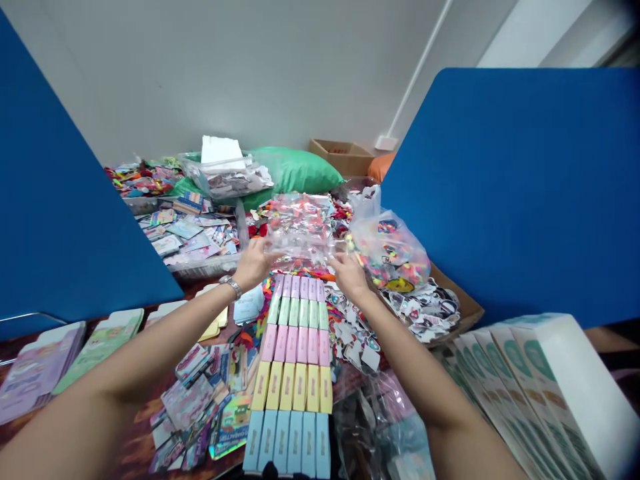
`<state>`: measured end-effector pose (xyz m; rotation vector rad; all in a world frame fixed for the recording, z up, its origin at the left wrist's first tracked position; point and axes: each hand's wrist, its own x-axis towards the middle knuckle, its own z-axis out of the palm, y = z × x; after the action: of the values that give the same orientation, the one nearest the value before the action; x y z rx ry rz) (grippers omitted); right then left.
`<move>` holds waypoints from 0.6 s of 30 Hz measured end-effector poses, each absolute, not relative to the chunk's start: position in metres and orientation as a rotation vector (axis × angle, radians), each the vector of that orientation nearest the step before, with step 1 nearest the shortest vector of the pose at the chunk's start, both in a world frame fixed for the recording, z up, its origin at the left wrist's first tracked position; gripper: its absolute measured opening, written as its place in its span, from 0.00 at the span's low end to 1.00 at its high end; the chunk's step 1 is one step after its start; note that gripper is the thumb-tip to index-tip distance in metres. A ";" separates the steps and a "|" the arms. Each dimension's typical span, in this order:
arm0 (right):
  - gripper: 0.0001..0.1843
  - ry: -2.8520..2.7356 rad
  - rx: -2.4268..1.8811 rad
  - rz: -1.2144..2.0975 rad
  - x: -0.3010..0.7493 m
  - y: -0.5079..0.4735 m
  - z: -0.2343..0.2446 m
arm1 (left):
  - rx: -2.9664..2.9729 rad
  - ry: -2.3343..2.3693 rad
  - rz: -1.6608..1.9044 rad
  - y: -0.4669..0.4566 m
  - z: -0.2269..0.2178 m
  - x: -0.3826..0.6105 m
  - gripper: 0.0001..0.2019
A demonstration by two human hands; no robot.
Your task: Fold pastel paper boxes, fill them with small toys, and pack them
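Both my hands are raised over the middle of the table. My left hand [253,263], with a metal wristwatch [230,286] on its wrist, grips one side of a clear plastic packet [300,230] holding red and pink items. My right hand [349,277] grips the packet's other side, close to a knotted clear bag of colourful small items [390,253]. Rows of pastel blue, yellow, pink and green boxes [295,373] lie below my hands. Holographic card packs [200,393] are spread beside them, under my left forearm.
Blue partition panels [65,187] stand on the left and another [515,180] on the right. White boxes with teal print [530,380] are stacked at front right. Stickers fill a cardboard tray [425,310]. Piles of packets, a green bag [295,170] and a cardboard box [335,157] lie behind.
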<state>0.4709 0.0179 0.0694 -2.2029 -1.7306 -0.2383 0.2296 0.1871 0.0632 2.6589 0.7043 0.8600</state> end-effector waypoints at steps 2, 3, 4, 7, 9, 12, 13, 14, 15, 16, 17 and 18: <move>0.26 -1.680 -2.240 -0.164 0.475 0.027 0.050 | 2.644 0.799 0.772 0.189 0.049 0.238 0.18; 0.26 -1.654 -2.252 -0.125 0.477 0.031 0.041 | 2.630 0.837 0.727 0.189 0.042 0.241 0.19; 0.27 -1.628 -2.258 -0.086 0.478 0.035 0.032 | 2.611 0.866 0.681 0.189 0.034 0.244 0.20; 0.25 -1.562 -2.230 0.026 0.476 0.041 0.008 | 2.534 0.901 0.566 0.186 0.012 0.249 0.23; 0.23 -1.528 -2.173 0.094 0.471 0.041 -0.005 | 2.464 0.896 0.538 0.182 0.001 0.249 0.24; 0.23 -1.477 -2.056 0.176 0.461 0.037 -0.018 | 2.345 0.857 0.569 0.175 -0.008 0.250 0.25; 0.24 -1.451 -2.019 0.194 0.459 0.036 -0.021 | 2.302 0.843 0.590 0.173 -0.009 0.250 0.25; 0.25 -1.421 -1.985 0.208 0.457 0.035 -0.022 | 2.256 0.832 0.614 0.172 -0.010 0.251 0.25; 0.25 -1.388 -1.953 0.221 0.456 0.033 -0.023 | 2.208 0.825 0.637 0.170 -0.009 0.251 0.25; 0.25 -1.352 -1.922 0.232 0.456 0.033 -0.023 | 2.156 0.820 0.660 0.168 -0.008 0.251 0.25; 0.24 -1.316 -1.891 0.245 0.456 0.032 -0.022 | 2.102 0.815 0.682 0.166 -0.007 0.251 0.25; 0.23 -1.280 -1.861 0.260 0.457 0.031 -0.022 | 2.045 0.811 0.702 0.164 -0.006 0.251 0.25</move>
<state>0.4565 0.0309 -0.0216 -1.8608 -1.2797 0.2598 0.2511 0.1636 -0.0062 2.0445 0.8108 0.7021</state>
